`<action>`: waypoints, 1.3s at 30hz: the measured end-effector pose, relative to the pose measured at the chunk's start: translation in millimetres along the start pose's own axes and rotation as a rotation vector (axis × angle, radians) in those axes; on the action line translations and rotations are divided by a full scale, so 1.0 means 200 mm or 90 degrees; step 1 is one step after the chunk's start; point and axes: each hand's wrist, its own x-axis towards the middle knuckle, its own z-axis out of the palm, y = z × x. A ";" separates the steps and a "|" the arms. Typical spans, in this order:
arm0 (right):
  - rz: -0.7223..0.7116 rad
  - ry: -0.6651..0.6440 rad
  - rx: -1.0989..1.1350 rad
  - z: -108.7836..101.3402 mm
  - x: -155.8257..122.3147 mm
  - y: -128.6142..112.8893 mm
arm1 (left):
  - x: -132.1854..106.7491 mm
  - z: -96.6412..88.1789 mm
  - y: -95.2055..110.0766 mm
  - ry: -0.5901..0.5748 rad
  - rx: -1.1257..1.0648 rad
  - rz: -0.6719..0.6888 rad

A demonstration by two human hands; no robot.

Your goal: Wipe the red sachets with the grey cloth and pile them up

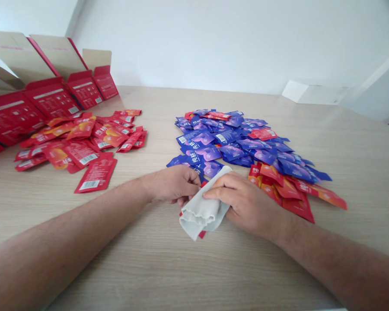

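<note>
My right hand grips a folded white cloth, its ribbed edge facing me. Red corners of a sachet stick out from under the cloth; most of it is covered. Close against the cloth's left side, my left hand is closed, thumb and fingers pinched at the sachet's red edge. Just beyond both hands spreads a heap of purple-blue sachets with a few red ones among them. Beside my right hand lies a smaller pile of red-orange sachets.
On the left is another pile of red sachets, in front of several open red cardboard boxes with raised flaps. A white box lies at the back right by the wall. Everything rests on a light wooden table.
</note>
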 end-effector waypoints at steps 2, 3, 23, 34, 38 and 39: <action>0.002 -0.001 0.035 0.00 0.00 0.01 | 0.00 0.00 0.01 -0.012 -0.004 -0.013; 0.001 0.000 0.051 0.01 0.00 0.01 | 0.00 0.00 0.02 -0.016 -0.005 -0.015; -0.061 -0.041 -0.008 0.02 -0.01 -0.04 | 0.00 0.04 0.01 0.064 0.031 0.017; -0.064 -0.059 -0.034 0.00 -0.01 -0.09 | 0.00 0.03 0.00 0.074 0.026 0.022; 0.005 -0.038 -0.060 0.00 0.00 -0.06 | 0.00 0.04 0.00 0.090 0.021 0.017; -0.003 -0.043 -0.055 0.00 -0.01 -0.07 | 0.00 0.04 0.00 0.094 0.025 0.018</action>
